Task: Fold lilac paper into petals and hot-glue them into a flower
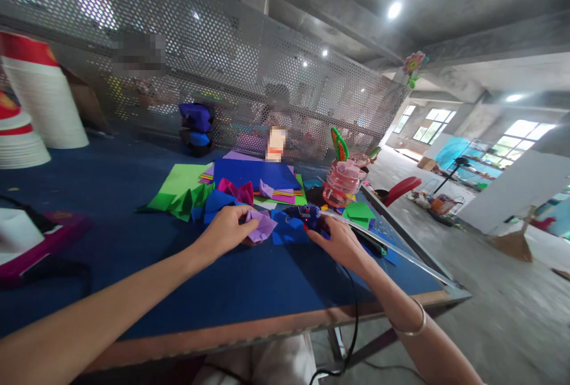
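Between the thumb and fingers of my left hand is a light purple folded paper piece. My right hand is wrapped round a dark blue hot glue gun, its nozzle facing left toward the purple paper but apart from it. A long clear glue stick runs out behind the gun to the right. Beneath the gun lies a blue paper sheet. Green folded paper, magenta folded paper and a small purple folded piece sit just beyond my left hand.
A stack of coloured paper lies behind my hands. A pink bottle stands at right. Stacked paper cups and a purple tape dispenser are at left. The black cord hangs over the table's front edge. A perforated metal panel rises behind.
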`<state>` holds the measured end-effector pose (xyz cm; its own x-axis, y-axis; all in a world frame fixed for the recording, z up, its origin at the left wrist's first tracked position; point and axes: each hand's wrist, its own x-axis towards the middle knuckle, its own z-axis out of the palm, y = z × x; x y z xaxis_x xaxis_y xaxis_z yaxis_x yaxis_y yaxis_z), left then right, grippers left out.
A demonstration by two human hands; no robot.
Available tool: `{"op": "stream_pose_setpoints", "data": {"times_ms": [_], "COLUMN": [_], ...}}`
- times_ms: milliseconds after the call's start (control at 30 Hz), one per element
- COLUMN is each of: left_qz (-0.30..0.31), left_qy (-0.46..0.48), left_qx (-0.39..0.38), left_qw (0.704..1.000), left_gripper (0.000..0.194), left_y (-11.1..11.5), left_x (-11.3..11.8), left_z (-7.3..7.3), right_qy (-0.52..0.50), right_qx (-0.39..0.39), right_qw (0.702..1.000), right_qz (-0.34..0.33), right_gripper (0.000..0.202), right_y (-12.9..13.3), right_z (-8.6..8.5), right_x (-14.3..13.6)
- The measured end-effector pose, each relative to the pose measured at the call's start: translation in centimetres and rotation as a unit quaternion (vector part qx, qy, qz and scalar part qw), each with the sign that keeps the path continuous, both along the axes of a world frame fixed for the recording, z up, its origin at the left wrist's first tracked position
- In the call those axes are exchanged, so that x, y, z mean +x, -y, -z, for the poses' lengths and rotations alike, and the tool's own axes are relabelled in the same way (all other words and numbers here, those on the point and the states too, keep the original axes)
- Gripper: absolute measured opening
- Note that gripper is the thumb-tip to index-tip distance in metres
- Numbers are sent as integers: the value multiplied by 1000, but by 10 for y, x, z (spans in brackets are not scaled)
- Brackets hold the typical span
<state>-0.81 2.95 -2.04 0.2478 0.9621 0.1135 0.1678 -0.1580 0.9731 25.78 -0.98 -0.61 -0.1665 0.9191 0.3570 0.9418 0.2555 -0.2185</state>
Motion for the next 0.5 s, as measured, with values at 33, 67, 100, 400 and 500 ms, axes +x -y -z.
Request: {"op": "stream_pose_setpoints", "data": {"times_ms": [33, 67, 100, 400, 500], "left_qz": [-2, -3, -4, -12, 2], "left_qy": [3, 6, 9, 16, 13], "left_qx": [-1, -3, -6, -39, -52], "left_qw": [1000, 1000, 1000, 999, 999], "left_gripper": [22, 22, 21, 17, 14], "left_y": [0, 0, 0, 5, 4], "left_x": [0, 0, 0, 2, 3], "left_z": [-1, -1, -2, -8, -8], "right_qy": [4, 9, 12, -130, -183], "right_qx": [-21, -33, -38, 20, 38], "right_qw": [1000, 999, 999, 990, 979], "right_qz": [1, 0, 0, -54, -84], "right_gripper": [34, 35, 36, 24, 29], "right_y": [-7, -12, -17, -32, -26], "right_z": [0, 0, 0, 8, 7], "right_x": [-2, -5, -8, -14, -11]}}
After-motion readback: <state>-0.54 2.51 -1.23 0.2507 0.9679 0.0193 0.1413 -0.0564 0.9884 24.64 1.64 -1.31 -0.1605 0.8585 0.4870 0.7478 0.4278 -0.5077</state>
